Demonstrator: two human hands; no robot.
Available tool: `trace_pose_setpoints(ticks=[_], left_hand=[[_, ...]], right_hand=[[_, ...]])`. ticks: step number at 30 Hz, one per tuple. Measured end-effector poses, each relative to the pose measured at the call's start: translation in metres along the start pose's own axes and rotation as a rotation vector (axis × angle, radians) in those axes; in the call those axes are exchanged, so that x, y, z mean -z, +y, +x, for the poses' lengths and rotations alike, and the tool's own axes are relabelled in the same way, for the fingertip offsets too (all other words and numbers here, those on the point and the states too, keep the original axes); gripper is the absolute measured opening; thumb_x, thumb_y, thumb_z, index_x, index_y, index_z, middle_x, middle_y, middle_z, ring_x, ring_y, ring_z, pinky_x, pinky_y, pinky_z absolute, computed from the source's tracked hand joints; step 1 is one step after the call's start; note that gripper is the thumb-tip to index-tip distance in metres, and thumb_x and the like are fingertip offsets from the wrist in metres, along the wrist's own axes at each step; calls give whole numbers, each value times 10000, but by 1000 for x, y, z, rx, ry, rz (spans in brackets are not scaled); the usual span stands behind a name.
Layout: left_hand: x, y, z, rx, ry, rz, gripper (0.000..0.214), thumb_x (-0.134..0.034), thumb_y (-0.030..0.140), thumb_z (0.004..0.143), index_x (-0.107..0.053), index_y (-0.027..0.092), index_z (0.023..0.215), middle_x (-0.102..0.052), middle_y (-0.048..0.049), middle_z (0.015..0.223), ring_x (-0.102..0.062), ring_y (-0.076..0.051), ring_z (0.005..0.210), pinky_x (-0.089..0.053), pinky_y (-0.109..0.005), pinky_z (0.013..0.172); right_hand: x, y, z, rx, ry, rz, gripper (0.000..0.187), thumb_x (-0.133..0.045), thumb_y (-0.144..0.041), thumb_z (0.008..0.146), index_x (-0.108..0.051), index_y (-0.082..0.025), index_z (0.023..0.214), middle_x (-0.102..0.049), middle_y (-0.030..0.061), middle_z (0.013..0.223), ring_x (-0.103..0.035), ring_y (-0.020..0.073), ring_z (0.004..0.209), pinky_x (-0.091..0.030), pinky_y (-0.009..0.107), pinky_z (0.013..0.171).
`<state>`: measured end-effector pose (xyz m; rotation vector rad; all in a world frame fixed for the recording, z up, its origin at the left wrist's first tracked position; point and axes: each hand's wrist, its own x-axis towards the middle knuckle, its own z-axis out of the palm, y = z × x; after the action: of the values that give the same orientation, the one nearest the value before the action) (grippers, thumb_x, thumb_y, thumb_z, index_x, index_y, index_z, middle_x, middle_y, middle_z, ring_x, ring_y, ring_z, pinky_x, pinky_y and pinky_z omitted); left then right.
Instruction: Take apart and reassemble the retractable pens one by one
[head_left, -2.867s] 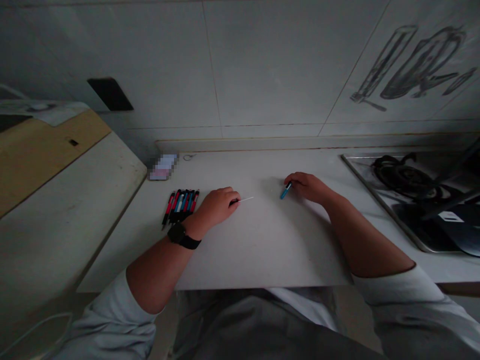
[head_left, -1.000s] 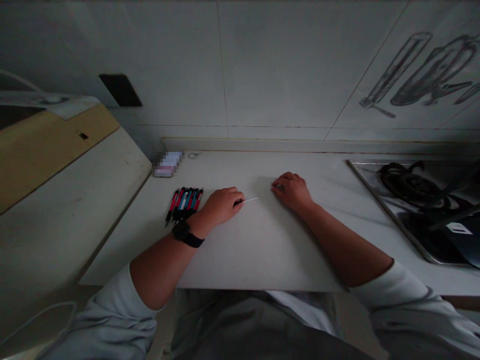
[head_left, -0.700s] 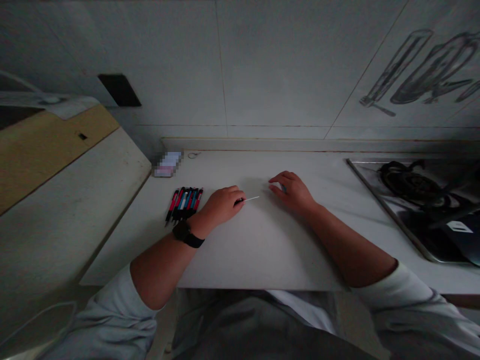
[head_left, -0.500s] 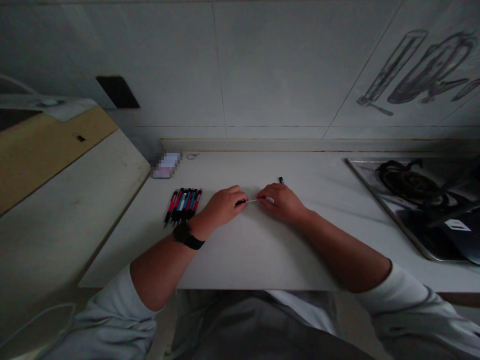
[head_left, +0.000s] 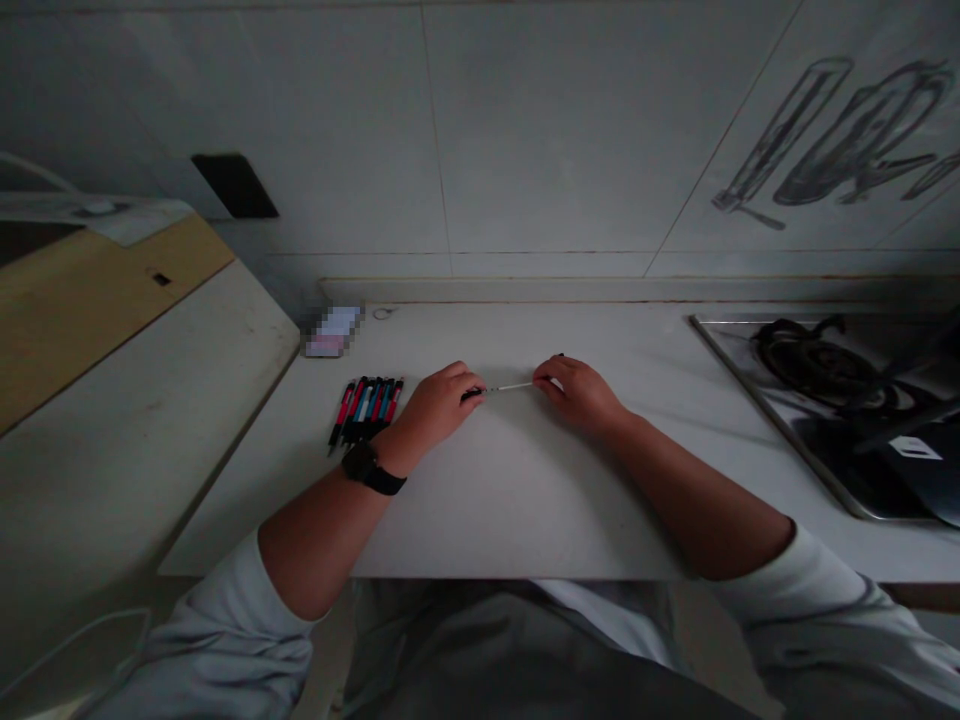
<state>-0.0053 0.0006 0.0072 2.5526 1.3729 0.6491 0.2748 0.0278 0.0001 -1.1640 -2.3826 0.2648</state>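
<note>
My left hand, a dark watch on its wrist, pinches a short black pen part over the counter. Between the hands runs a thin white pen refill, with small dark marks near its left end. My right hand has closed its fingertips on the refill's right end. Whether the left end sits inside the black part cannot be made out. Just behind my right hand peeks the dark end of another pen piece, mostly hidden. Several red, blue and black pens lie side by side left of my left hand.
A white counter runs along the tiled wall. At the right is a gas stove. A blurred-out small item and a ring-like object lie at the back left, near a pale cabinet.
My hands have drawn apart, the right moving right and slightly away, the left slightly left. More of the white refill shows between them, and the dark piece behind my right hand is more covered.
</note>
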Motion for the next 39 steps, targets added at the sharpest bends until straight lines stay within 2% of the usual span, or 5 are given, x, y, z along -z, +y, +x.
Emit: trace_pose_setpoints(ticks=[16, 22, 27, 31, 39], left_hand=[[-2, -1, 0, -12, 76, -55, 89, -629, 195, 970, -719, 195, 971, -665, -45, 964, -632, -174, 879, -494, -297, 803], [1, -1, 1, 40, 108, -60, 92, -619, 179, 958, -706, 188, 930, -652, -41, 933, -615, -172, 848, -485, -296, 787], [1, -1, 0, 61, 87, -50, 88, -623, 170, 951, -706, 185, 927, -650, -44, 930, -623, -179, 872, -483, -294, 797], [-2, -3, -1, 68, 58, -41, 92, -628, 177, 950, -715, 190, 925, -659, -46, 939, -626, -179, 854, -481, -296, 783], [-4, -3, -2, 78, 19, 2, 103, -630, 198, 947, -729, 190, 920, -667, -50, 929, -632, -179, 821, -476, -297, 750]], right_hand=[[-1, 3, -2, 59, 73, 87, 139, -558, -215, 981, -696, -204, 978, -711, 85, 960, -651, 210, 888, -501, 332, 851], [3, 15, -2, -76, 196, 193, 131, -600, -294, 945, -694, -205, 929, -703, 81, 918, -642, 203, 840, -510, 341, 815], [8, 27, 2, -341, 296, 665, 290, -748, -486, 821, -678, -210, 879, -683, 26, 802, -615, 158, 716, -509, 293, 691], [18, 32, 5, -423, 410, 905, 364, -845, -508, 710, -667, -212, 823, -651, -2, 765, -594, 127, 690, -514, 277, 697], [38, 38, 23, -469, 560, 894, 318, -780, -512, 770, -660, -221, 813, -642, -5, 755, -608, 115, 716, -511, 248, 697]])
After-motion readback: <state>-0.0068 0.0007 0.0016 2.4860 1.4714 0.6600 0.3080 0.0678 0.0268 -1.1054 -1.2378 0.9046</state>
